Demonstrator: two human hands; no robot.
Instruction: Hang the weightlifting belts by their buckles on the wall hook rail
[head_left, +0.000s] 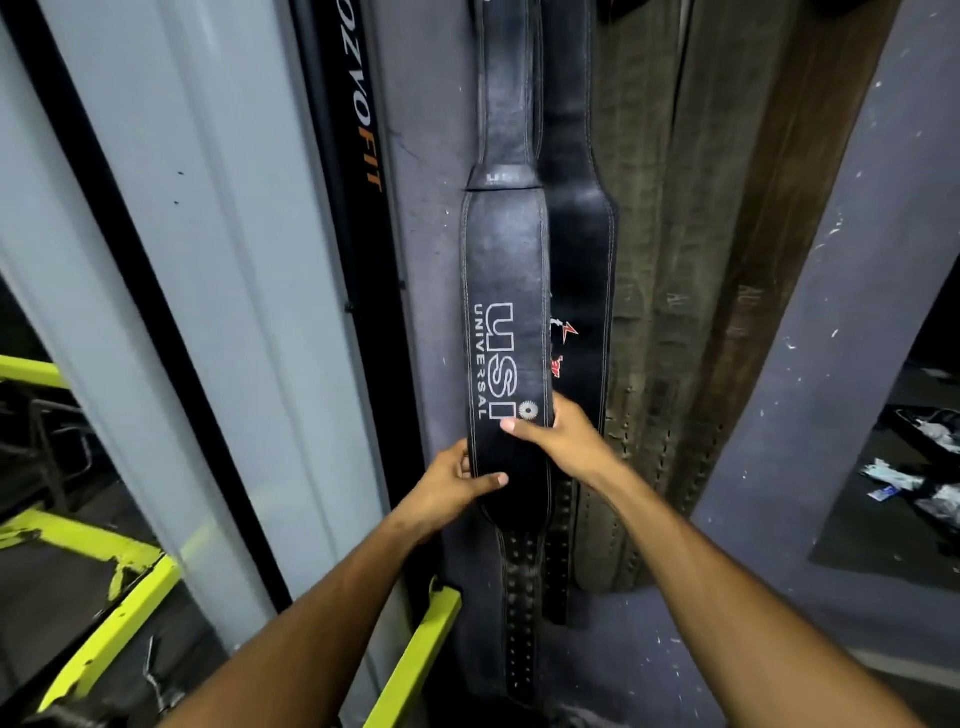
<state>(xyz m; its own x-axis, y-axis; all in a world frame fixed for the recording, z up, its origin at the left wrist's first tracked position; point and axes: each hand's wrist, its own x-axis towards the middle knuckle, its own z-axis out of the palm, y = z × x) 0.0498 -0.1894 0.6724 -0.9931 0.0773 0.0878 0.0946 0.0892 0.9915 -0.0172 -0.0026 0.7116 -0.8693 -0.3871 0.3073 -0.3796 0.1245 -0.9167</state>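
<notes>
A black leather belt marked "USI UNIVERSAL" (506, 270) hangs straight down the grey wall, its top running out of frame. My left hand (451, 480) grips its left edge near the lower end of the wide part. My right hand (558, 439) holds its right edge slightly higher, thumb across the front. Behind it hangs a second black belt (579, 244) with a red logo. To the right hang an olive-brown belt (641, 312) and a brown belt (748, 291). The buckles and the hook rail are above the frame, out of sight.
A black "FIT" banner strip (353, 156) and a pale grey column (208, 260) stand to the left. Yellow-green machine frame bars (119, 623) sit low on the left and below the belts. Litter (914, 483) lies on the dark floor at the right.
</notes>
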